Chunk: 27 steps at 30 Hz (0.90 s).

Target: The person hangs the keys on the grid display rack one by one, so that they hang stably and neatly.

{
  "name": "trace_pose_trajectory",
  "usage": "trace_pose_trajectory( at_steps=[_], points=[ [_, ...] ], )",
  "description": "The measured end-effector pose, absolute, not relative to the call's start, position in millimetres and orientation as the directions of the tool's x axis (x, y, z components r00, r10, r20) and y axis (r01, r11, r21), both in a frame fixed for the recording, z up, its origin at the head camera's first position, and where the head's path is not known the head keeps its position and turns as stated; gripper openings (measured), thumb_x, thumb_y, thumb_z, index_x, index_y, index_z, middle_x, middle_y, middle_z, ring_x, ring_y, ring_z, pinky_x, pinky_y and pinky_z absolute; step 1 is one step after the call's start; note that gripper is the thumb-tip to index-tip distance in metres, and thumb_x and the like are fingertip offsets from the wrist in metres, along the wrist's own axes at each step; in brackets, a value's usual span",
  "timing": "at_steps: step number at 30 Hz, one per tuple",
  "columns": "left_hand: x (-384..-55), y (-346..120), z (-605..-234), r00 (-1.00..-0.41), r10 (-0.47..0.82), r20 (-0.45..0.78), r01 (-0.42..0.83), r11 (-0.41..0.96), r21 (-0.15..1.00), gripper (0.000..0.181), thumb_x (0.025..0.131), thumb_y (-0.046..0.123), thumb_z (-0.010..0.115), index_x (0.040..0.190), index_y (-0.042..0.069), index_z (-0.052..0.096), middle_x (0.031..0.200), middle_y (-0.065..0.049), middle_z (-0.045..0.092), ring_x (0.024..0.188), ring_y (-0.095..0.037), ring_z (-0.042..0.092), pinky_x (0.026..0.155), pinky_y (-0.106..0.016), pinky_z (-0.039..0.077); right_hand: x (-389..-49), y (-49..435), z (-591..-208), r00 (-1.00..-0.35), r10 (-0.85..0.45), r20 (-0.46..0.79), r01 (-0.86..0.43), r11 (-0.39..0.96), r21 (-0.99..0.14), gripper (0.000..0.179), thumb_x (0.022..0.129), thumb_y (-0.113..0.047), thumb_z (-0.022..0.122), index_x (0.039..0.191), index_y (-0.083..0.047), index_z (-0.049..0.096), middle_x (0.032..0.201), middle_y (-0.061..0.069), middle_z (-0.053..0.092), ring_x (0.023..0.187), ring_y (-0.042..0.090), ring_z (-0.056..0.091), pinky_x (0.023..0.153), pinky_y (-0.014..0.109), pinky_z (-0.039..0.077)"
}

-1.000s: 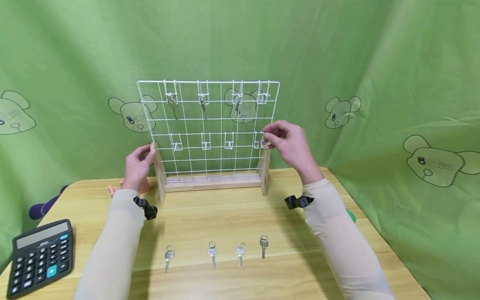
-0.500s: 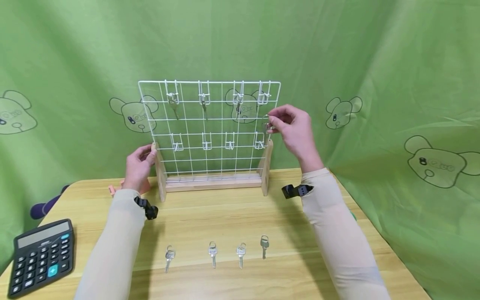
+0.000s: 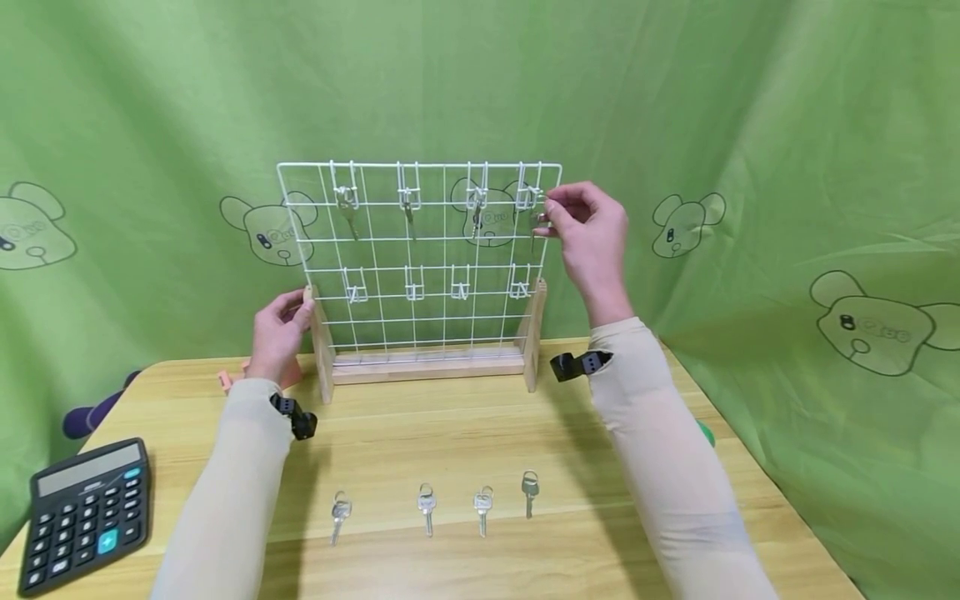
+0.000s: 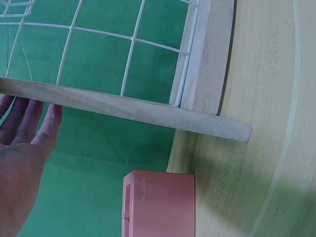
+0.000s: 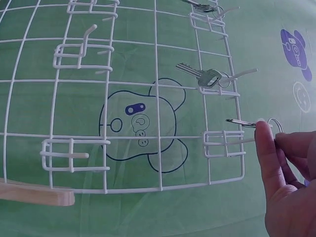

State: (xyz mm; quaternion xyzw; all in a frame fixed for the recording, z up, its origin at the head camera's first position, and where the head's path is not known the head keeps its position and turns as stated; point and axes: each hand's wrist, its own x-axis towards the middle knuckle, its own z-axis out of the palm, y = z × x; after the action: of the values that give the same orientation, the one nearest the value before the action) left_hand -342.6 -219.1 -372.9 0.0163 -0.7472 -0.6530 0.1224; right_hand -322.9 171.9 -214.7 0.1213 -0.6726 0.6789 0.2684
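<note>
A white wire grid rack [image 3: 442, 238] stands in wooden supports on the table. My left hand [image 3: 279, 333] holds the top of its left wooden post [image 4: 123, 108], fingers behind the wood. Up at the rack's right side, my right hand [image 3: 592, 237] pinches a key [image 5: 241, 123] by its ring [image 5: 276, 123], right at the top-right hook [image 5: 224, 144]. Keys hang from the other top hooks: a left key [image 3: 348, 215], a middle key [image 3: 407, 208] and a third key [image 5: 202, 76]. More white hooks [image 3: 459, 289] form a lower row.
Several ringed keys [image 3: 427, 504] lie in a row on the table [image 3: 420, 442]. A black calculator [image 3: 86, 517] sits at the left edge, and a pink box [image 4: 163, 205] is behind my left wrist. Green cloth [image 3: 420, 83] hangs close behind the rack.
My right hand has risen with the key from the lower right hook to the top-right hook, bringing the lower hook fully into view. My left hand stays on the post.
</note>
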Motion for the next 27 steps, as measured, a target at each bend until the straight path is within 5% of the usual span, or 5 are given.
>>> trace_pose_trajectory(
  at_steps=[27],
  points=[
    [-344, -218, -375, -0.964, -0.196, 0.178, 0.154, 0.134, 0.979, 0.047, 0.102, 0.020, 0.055, 0.144, 0.002, 0.044, 0.142, -0.019, 0.048, 0.126, -0.028, 0.049, 0.103, -0.031, 0.046, -338, 172, -214, -0.846, 0.234, 0.478, -0.459, 0.135, -0.878, 0.021, 0.092, 0.006, 0.063, 0.113, 0.003, 0.064, 0.102, 0.016, 0.063, 0.089, 0.025, 0.065, 0.079, 0.030, 0.059]
  ],
)
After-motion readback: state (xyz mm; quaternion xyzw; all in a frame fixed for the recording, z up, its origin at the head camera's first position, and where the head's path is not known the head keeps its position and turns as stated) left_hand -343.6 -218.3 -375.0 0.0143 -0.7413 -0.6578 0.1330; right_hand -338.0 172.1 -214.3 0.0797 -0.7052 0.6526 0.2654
